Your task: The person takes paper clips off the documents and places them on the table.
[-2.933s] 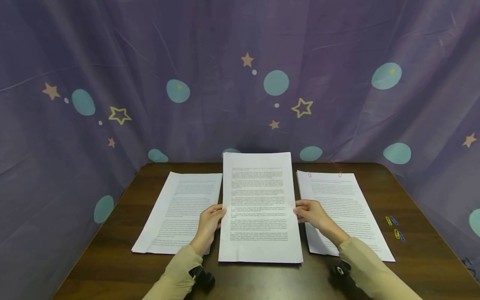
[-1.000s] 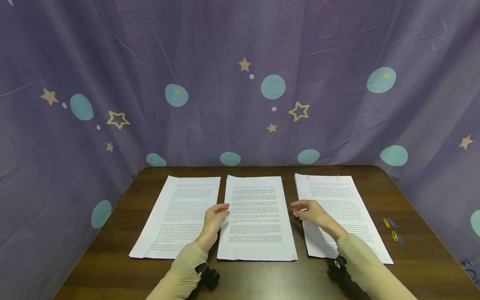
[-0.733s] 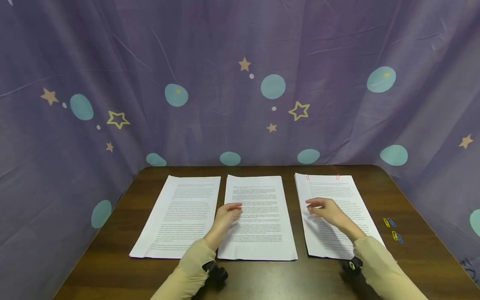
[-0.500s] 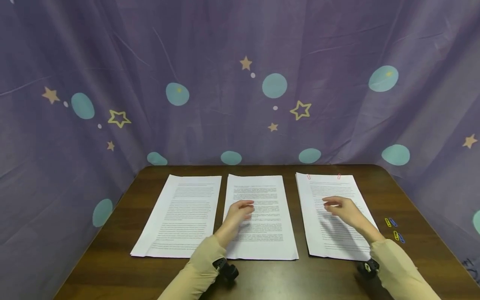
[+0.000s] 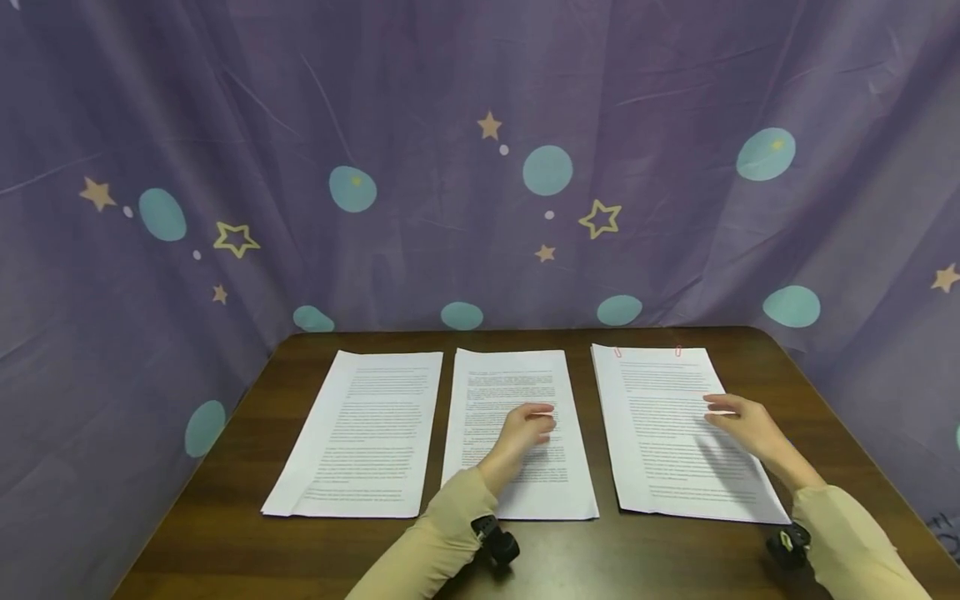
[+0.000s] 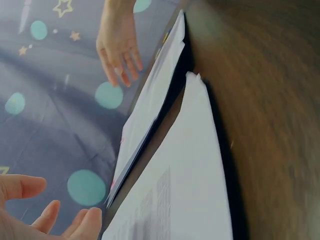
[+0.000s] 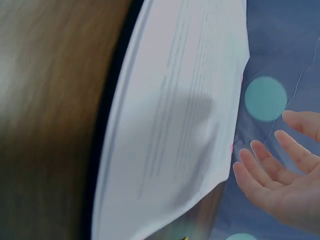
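Note:
My left hand (image 5: 522, 433) hovers over the middle stack of printed paper (image 5: 510, 500), fingers loosely bent and holding nothing. In the left wrist view its fingers (image 6: 45, 217) are spread apart above the sheets. My right hand (image 5: 750, 425) is in the air at the right edge of the right-hand paper stack (image 5: 660, 433), and its shadow falls on the print. Nothing is between its fingers (image 7: 265, 165) in the right wrist view. Two red paper clips (image 5: 678, 352) sit on the top edge of that stack. A yellow paper clip (image 6: 165, 37) shows beyond it in the left wrist view.
A third paper stack (image 5: 360, 442) lies on the left of the brown wooden table (image 5: 225, 500). Behind the table hangs a purple curtain (image 5: 450, 108) with stars and teal dots. Each wrist carries a small black camera (image 5: 498, 542).
The middle stack, earlier held up by both hands, now lies on the table, released. Both hands have since moved right; my right hand and forearm now hide the yellow and blue clips in the head view.

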Demonstrator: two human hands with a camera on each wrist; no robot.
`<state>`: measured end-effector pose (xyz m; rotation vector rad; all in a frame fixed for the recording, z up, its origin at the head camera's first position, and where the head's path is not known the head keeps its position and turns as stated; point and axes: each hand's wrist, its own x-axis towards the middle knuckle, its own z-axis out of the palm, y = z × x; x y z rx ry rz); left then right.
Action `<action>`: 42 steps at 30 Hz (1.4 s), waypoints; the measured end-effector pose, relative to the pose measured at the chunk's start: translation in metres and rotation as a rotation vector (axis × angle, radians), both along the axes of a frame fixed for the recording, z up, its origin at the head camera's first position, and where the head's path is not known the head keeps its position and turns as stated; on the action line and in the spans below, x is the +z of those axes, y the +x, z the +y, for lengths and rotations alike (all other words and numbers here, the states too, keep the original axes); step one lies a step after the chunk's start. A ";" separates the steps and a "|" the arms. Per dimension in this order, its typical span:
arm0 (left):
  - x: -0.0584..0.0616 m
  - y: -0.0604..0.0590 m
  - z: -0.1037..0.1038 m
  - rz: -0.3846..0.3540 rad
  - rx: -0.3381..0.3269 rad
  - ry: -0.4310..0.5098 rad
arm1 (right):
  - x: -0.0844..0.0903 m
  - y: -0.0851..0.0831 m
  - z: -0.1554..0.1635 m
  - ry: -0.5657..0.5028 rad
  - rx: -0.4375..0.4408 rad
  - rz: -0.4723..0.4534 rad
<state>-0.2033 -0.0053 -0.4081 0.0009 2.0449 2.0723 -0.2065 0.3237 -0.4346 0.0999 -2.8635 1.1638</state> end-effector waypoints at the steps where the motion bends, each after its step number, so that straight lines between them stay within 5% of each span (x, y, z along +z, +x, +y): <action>1: -0.004 -0.001 0.004 0.003 -0.001 0.008 | -0.001 0.001 0.003 0.002 -0.006 0.006; 7: -0.033 -0.010 0.030 0.010 -0.004 0.030 | -0.006 0.003 0.017 -0.001 -0.016 -0.030; 19: -0.043 -0.010 0.064 0.003 -0.042 -0.068 | -0.015 0.001 0.031 -0.005 -0.007 -0.108; 22: -0.068 -0.019 0.071 0.027 -0.045 -0.096 | -0.017 0.000 0.032 0.006 -0.012 -0.114; 24: -0.101 -0.032 0.076 0.119 -0.046 -0.107 | -0.018 0.000 0.033 0.002 -0.010 -0.123; 26: -0.116 -0.036 0.079 0.163 -0.038 -0.124 | -0.018 0.000 0.034 0.002 -0.012 -0.132; 29: -0.107 -0.031 0.082 0.118 -0.013 -0.116 | -0.020 0.000 0.035 -0.005 -0.011 -0.133; 31: -0.077 -0.017 0.082 0.012 0.007 -0.109 | -0.022 0.000 0.035 -0.005 -0.013 -0.135; 34: -0.071 -0.011 0.085 0.011 0.027 -0.101 | -0.023 0.000 0.036 0.002 -0.015 -0.139; 35: -0.077 -0.012 0.087 0.029 0.023 -0.113 | -0.024 0.000 0.037 0.007 -0.016 -0.145; 37: -0.110 -0.023 0.095 0.122 0.010 -0.146 | -0.025 0.000 0.038 0.009 -0.015 -0.158; 39: -0.136 -0.035 0.102 0.128 -0.012 -0.173 | -0.026 0.000 0.039 0.007 -0.017 -0.180; 42: -0.147 -0.039 0.108 0.097 -0.024 -0.176 | -0.027 -0.001 0.041 -0.009 -0.015 -0.214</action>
